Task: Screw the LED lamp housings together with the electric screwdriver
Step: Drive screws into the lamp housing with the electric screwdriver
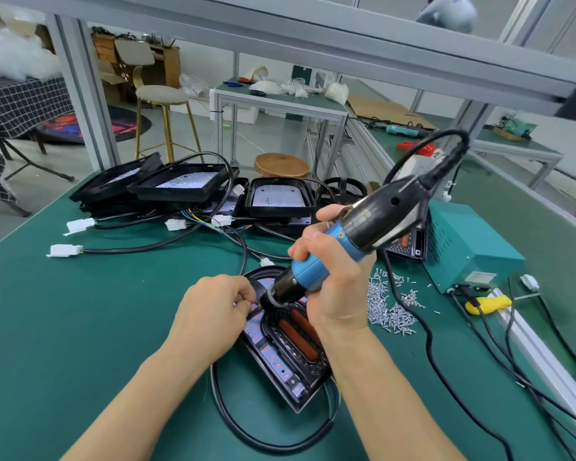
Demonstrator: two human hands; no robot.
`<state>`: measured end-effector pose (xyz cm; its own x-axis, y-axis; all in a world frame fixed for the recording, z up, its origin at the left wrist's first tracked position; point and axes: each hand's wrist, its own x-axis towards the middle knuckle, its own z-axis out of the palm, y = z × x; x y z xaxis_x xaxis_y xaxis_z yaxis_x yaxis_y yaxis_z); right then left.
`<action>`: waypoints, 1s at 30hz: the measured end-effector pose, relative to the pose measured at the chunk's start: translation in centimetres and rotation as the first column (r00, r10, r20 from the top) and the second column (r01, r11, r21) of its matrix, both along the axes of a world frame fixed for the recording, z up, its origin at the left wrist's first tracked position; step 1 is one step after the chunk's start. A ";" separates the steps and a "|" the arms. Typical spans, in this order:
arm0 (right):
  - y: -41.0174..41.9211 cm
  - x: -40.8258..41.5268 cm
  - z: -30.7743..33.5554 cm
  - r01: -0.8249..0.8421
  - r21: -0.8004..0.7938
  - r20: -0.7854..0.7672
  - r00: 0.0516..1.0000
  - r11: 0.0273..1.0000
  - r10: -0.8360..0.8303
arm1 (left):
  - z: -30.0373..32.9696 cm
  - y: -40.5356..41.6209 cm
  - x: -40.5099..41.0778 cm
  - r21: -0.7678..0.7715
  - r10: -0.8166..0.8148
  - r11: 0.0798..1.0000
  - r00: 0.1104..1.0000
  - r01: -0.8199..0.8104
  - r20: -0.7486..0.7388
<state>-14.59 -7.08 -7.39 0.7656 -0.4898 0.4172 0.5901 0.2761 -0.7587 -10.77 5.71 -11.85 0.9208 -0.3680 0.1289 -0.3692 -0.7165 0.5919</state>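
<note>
The right hand point(333, 277) has its grip curled tight round the blue and black electric screwdriver point(340, 247), which leans with its tip down on the black LED lamp housing point(290, 354). This housing lies flat on the green bench point(80, 327), right in front of the person. The left hand point(213, 311) rests on the housing beside the tip, its grip pinched together at the fingertips; what it pinches is too small to see. A pile of small silver screws point(389, 307) lies just right of the housing. More black lamp housings point(180, 184) sit stacked at the back of the bench, and a teal metal power box point(463, 247) stands to the right
</note>
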 end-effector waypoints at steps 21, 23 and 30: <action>-13.6 -8.0 -0.4 0.083 -0.315 -0.669 0.687 0.945 -0.283 | 2.2 -1.7 -2.1 -0.354 0.062 0.935 0.996 -0.034 0.067; -15.8 -8.7 -1.6 0.075 -0.443 -0.720 0.563 0.893 -0.405 | 1.9 -0.3 -1.9 -0.418 0.099 0.903 0.995 -0.094 -0.009; -20.8 -9.1 -4.1 -0.253 -0.763 -0.635 0.121 0.595 -0.763 | 0.1 2.9 -0.9 -0.656 0.009 0.542 0.785 -0.525 -0.620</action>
<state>-23.69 -27.84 -11.52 0.6171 -0.7698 -0.1631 -0.7266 -0.4780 -0.4935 -11.69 8.63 -11.72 0.9582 -0.0828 -0.2738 0.2816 0.1056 0.9537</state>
